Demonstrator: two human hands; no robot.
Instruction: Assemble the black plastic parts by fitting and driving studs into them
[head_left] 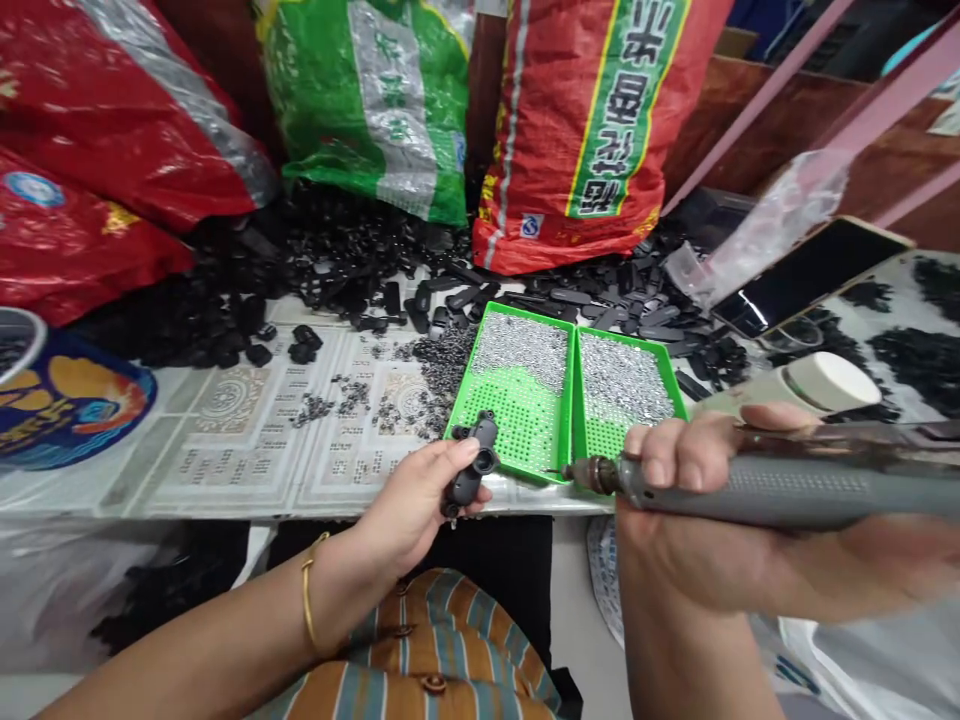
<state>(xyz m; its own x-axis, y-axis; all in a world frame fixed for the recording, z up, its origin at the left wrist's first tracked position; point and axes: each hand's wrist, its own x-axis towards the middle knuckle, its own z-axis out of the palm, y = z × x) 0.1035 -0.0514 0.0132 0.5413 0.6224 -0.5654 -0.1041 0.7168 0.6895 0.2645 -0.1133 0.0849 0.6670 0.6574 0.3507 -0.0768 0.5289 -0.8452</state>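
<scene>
Pale patterned tablecloth (259,450).
Left hand (414,492) grips a black plastic part (466,485); right hand (697,560), four o'clock, clasps a grey cylindrical screwdriver (772,490).

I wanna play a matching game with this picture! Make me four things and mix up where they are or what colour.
Things:
1. electric screwdriver
2. trays
3. gold bracelet
4. black plastic part

Clues:
A. around the left wrist
B. held in the left hand
C. held in the right hand
D. bright green

Right pairs: 1-C, 2-D, 3-A, 4-B
</scene>
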